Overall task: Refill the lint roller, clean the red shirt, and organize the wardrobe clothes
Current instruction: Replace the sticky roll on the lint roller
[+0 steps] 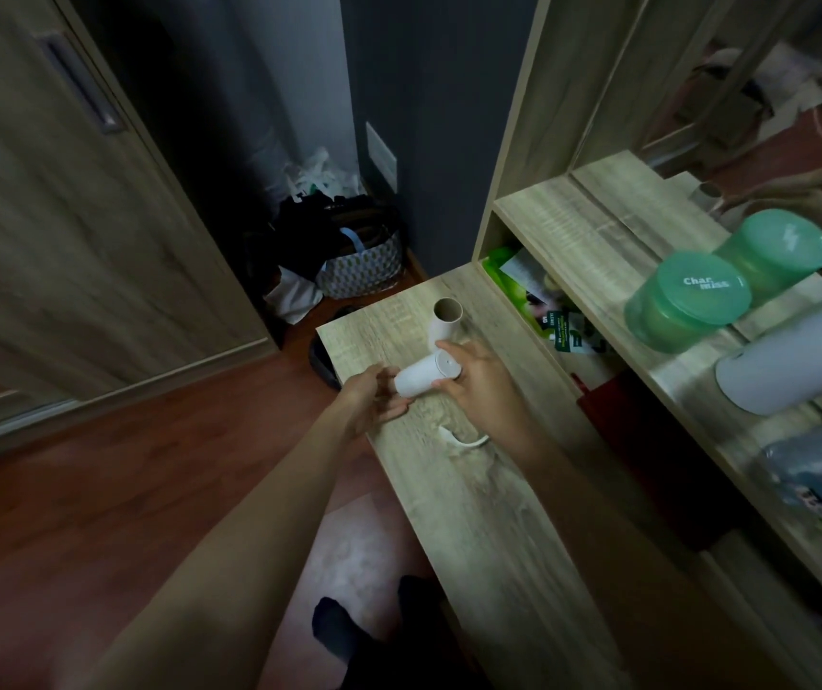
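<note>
A white lint roller refill [419, 376] lies sideways just above the wooden desk [473, 490], gripped by both hands. My left hand [374, 400] cups its near end from the left. My right hand [473, 381] closes around its far end, where a white end cap shows. Behind the hands an empty cardboard tube [446, 321] stands upright on the desk. A thin white curved piece [464, 439], maybe the roller handle, lies on the desk under my right wrist. The red shirt is not in view.
A wooden shelf [598, 251] with a mirror rises at the right, holding a green lidded tub [687, 301] and a white cylinder [792, 361]. A sliding wardrobe door [50, 216] fills the left. Bags and clothes [339, 251] are piled in the far corner.
</note>
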`<state>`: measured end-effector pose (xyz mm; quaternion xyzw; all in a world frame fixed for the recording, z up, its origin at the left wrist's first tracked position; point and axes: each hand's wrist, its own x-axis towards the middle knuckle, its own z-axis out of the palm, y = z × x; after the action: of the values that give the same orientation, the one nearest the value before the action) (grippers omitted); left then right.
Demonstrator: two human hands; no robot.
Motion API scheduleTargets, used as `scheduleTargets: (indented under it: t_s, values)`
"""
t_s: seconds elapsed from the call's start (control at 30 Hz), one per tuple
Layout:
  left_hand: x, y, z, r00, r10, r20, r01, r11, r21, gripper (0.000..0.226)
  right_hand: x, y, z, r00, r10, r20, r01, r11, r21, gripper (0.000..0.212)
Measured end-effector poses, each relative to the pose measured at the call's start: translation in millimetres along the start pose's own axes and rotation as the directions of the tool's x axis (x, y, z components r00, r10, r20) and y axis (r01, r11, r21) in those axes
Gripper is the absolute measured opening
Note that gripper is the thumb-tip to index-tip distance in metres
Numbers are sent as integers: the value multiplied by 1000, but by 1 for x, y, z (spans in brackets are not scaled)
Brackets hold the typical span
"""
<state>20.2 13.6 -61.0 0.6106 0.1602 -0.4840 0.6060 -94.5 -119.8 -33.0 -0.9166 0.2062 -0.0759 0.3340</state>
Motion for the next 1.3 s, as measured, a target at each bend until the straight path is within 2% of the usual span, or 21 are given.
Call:
scheduleTargets:
  t_s: [0.07, 0.17, 0.27, 0.37, 0.47, 0.53, 0.57, 0.6, 0.67, 0.73, 0.8, 0.87, 0.97, 1.07, 1.13, 1.3]
  values:
    - [0, 0, 0, 1000, 0, -1, 0, 1000, -2, 27, -2, 1, 2, 1000, 11, -13, -11, 1000, -1, 55]
    - [-4, 2, 2, 998, -36, 48, 36, 999, -16, 26, -3, 1, 3, 996, 82, -42, -77, 991, 111, 55]
    - [-10, 5, 6, 991, -59, 121, 64, 997, -33, 30, -4, 0, 7, 996, 76, -38, -66, 974, 217, 53]
    - [-12, 7, 8, 995, 46, 85, -47, 999, 20, 28, -6, -3, 7, 983, 181, -24, -155, 898, 411, 46]
    - [-11, 11, 9, 959, 284, -9, -274, 934, 229, 25, -6, -6, 4, 958, 283, 55, -253, 734, 630, 38]
    - [-9, 14, 9, 869, 492, -48, -443, 819, 365, 18, -5, -10, 3, 913, 359, 194, -363, 497, 788, 31]
    - [-10, 16, 9, 799, 600, -43, -523, 728, 444, 16, -4, -11, 3, 875, 392, 284, -428, 353, 832, 29]
    - [-12, 18, 9, 716, 698, -7, -586, 606, 538, 16, -2, -11, 5, 832, 418, 364, -485, 231, 844, 30]
    - [-17, 23, 10, 557, 816, 155, -641, 304, 705, 20, 1, -7, 9, 755, 436, 490, -557, 33, 830, 40]
    - [-20, 26, 13, 475, 824, 309, -625, 68, 778, 22, 4, -1, 17, 702, 431, 566, -589, -95, 803, 48]
    - [-23, 26, 16, 431, 813, 390, -605, -60, 794, 25, 5, 2, 23, 671, 423, 608, -590, -191, 784, 54]
    - [-23, 25, 17, 393, 807, 439, -606, -131, 784, 27, 6, 4, 28, 662, 401, 633, -568, -283, 773, 54]
    - [-23, 24, 18, 387, 818, 426, -622, -110, 775, 26, 4, 4, 33, 676, 360, 643, -528, -372, 764, 51]
    - [-22, 26, 13, 427, 826, 368, -633, -18, 774, 24, 2, -1, 31, 719, 314, 620, -525, -340, 780, 34]
    - [-21, 30, 9, 473, 823, 313, -656, 93, 749, 20, 1, -3, 28, 742, 280, 609, -536, -298, 790, 26]
    - [-21, 35, 5, 601, 789, 131, -661, 398, 636, 18, -1, -3, 26, 792, 248, 558, -523, -196, 830, 31]
